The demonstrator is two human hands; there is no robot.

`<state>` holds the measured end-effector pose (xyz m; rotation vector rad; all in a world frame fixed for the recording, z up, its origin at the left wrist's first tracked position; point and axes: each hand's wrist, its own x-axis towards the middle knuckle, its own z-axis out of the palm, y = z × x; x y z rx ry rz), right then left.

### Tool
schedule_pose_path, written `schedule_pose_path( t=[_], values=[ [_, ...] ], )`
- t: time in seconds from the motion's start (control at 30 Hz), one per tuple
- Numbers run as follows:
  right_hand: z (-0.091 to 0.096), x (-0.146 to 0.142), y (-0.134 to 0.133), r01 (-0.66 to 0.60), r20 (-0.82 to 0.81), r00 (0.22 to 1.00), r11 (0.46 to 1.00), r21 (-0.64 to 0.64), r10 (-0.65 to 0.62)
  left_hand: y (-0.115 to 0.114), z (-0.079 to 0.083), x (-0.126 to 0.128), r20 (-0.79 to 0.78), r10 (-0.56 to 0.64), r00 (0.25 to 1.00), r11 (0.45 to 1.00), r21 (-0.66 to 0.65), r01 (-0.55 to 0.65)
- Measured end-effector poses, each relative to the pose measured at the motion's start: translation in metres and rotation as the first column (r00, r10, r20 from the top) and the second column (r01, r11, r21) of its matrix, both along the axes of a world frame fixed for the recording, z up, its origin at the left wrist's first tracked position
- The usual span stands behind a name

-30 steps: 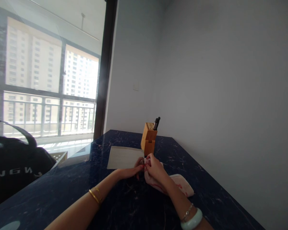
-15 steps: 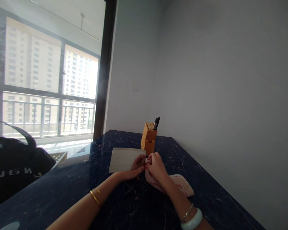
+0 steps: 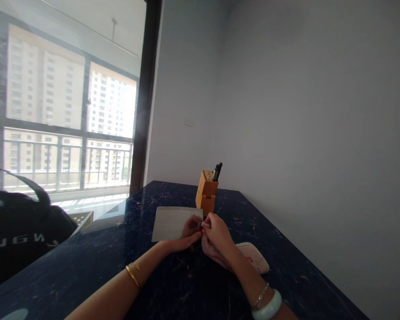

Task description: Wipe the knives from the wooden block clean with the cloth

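Right hand (image 3: 218,233) is the nearer one to the pale red-patterned cloth (image 3: 253,258); its fingers (image 3: 207,224) look closed on the cloth's far end, long axis running back-right from them. Left hand (image 3: 190,234) curls in from the other side, fingers closed up against the pinch, contact with the cloth hard to tell. Pale rectangular board (image 3: 173,223) sits just left on the dark marble surface (image 3: 96,253), wooden knife block (image 3: 205,198) just beyond the hands
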<state>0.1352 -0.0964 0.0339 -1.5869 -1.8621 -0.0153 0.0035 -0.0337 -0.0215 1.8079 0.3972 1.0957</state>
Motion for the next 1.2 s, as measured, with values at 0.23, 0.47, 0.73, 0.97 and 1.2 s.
schedule_pose_path(
  t=[0.23, 0.47, 0.73, 0.97, 1.2],
  values=[
    [0.005, -0.003, -0.009, -0.019, 0.117, 0.993, 0.992, -0.128, 0.034, -0.006, 0.004, -0.024, -0.289, -0.057, 0.956, 0.990, -0.137, 0.018],
    [0.005, -0.006, -0.009, -0.003, 0.033, 0.999, 0.999, -0.044, 0.005, -0.007, 0.011, -0.021, -0.299, 0.011, 0.954, 0.980, -0.188, -0.070],
    [0.004, -0.013, -0.013, -0.036, -0.088, 0.994, 0.957, 0.287, 0.064, -0.010, 0.016, -0.012, -0.123, 0.166, 0.978, 0.961, -0.204, -0.188],
    [0.004, -0.011, -0.014, -0.011, -0.100, 0.994, 0.950, 0.313, 0.044, -0.019, 0.021, -0.002, -0.025, 0.174, 0.984, 0.963, -0.206, -0.175],
    [0.009, -0.013, -0.018, -0.005, -0.102, 0.994, 0.946, 0.323, 0.040, -0.019, 0.026, 0.000, 0.051, 0.168, 0.985, 0.966, -0.209, -0.153]
  ],
)
